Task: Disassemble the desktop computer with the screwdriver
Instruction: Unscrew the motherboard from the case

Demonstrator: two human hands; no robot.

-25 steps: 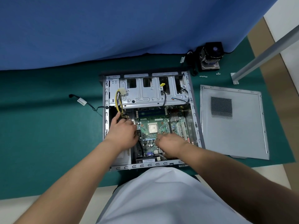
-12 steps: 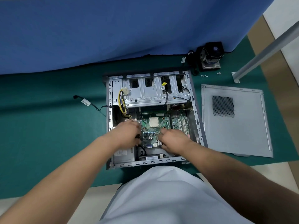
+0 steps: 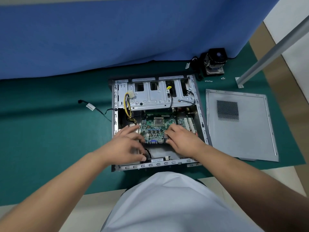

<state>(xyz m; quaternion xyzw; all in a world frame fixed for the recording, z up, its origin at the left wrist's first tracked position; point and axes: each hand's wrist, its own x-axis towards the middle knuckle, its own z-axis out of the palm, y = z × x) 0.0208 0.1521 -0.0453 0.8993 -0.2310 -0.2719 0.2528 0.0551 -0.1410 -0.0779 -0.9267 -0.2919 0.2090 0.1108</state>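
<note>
While the open computer case (image 3: 155, 97) lies centre on the green tabletop (image 3: 50, 131), its side panel (image 3: 240, 136) at three o'clock, your left hand (image 3: 128, 144) hovers relaxed and blurred, and your right hand (image 3: 182, 139) grips the motherboard (image 3: 155, 129) edge.

1. The white label (image 3: 156, 160) at the near edge of the computer case (image 3: 199, 104) carries dark print too small to read
2. The white tag (image 3: 90, 107) on the loose cable (image 3: 100, 111) is blurred; nothing legible
</note>
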